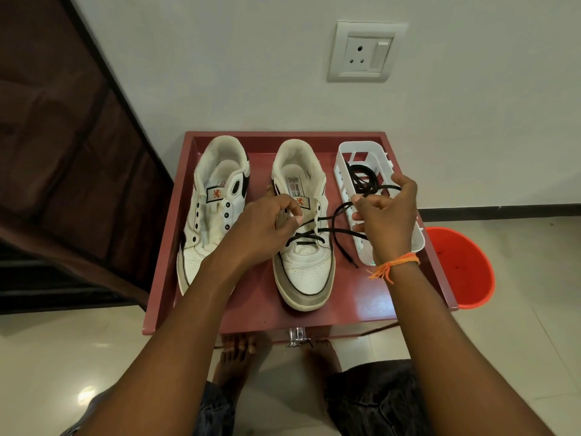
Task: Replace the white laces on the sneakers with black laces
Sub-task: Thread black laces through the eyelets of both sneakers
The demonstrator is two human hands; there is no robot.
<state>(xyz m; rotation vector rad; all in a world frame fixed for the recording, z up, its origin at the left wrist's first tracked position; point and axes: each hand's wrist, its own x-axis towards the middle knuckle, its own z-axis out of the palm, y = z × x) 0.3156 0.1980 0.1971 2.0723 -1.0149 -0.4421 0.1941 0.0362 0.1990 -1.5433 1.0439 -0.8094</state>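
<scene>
Two white sneakers stand on a red table (358, 306). The left sneaker (211, 212) has bare eyelets and no lace. A black lace (306, 239) is threaded through the lower eyelets of the right sneaker (303, 272). My left hand (267, 228) pinches the lace at the shoe's left eyelet row. Over a white basket (344, 171), my right hand (386, 215) grips the lace's other strand, pulled out to the right. One free end (347, 256) lies on the table. Another black lace (361, 177) lies coiled in the basket.
An orange bucket (462, 272) stands on the floor to the right of the table. A dark fabric wardrobe (63, 152) fills the left side. A wall socket (366, 51) is on the wall behind. My bare feet (239, 357) are under the table's front edge.
</scene>
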